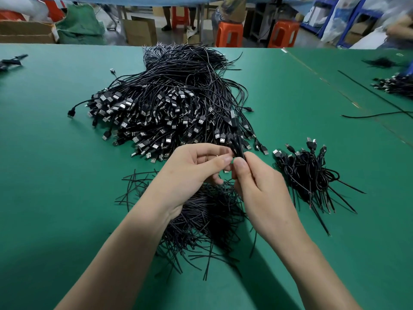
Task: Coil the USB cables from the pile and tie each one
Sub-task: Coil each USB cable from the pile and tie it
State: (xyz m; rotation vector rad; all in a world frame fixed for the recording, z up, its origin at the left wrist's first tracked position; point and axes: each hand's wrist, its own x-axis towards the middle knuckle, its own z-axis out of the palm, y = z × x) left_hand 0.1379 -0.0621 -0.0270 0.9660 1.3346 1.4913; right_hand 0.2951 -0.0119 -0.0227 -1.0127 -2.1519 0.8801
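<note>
Green table point(55, 153) runs wide to its far edge behind the pile point(174, 104); our left hand point(192, 168) and right hand point(259, 186) both pinch 1 bundled cable point(237, 146) just before it.

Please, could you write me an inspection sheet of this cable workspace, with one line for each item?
Surface: green table mat, flat.
Job's things: large pile of USB cables ahead; tied coils heaped at the right; black ties under the hands.
Clutter: small dark bundle at the far left, too blurred to identify.
Grippers: left hand and right hand both pinch one coiled cable above the ties.
Cables: loose cable lying across the mat at the right.
Surroundings: orange stools and cardboard boxes behind the table.
</note>
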